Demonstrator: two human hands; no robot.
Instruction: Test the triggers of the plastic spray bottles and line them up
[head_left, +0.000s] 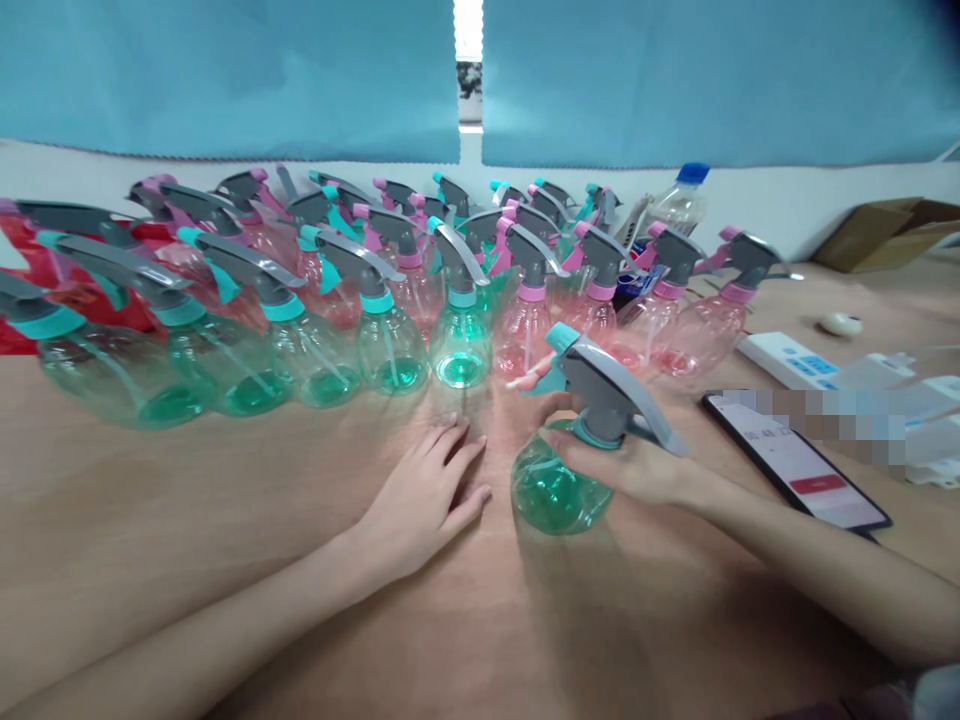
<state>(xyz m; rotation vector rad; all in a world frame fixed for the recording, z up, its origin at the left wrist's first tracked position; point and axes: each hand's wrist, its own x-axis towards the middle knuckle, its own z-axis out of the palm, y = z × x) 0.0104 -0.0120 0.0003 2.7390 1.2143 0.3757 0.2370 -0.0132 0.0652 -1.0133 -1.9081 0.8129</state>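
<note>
My right hand [637,465] is wrapped round the neck of a green spray bottle [555,495] that stands on the wooden table [225,560]. Its grey trigger head with a teal nozzle [600,385] points left, and one finger reaches up along the trigger. My left hand [427,495] lies flat on the table just left of that bottle, fingers stretched out and holding nothing. Behind both hands stand rows of spray bottles, green ones [390,345] to the left and pink ones [525,335] to the right.
A phone [795,460] with a lit screen lies at the right. Beyond it are a white power strip [787,360], a small white round object [840,323], a cardboard box [885,232] and a clear water bottle [679,205]. Blue curtains [225,70] hang behind.
</note>
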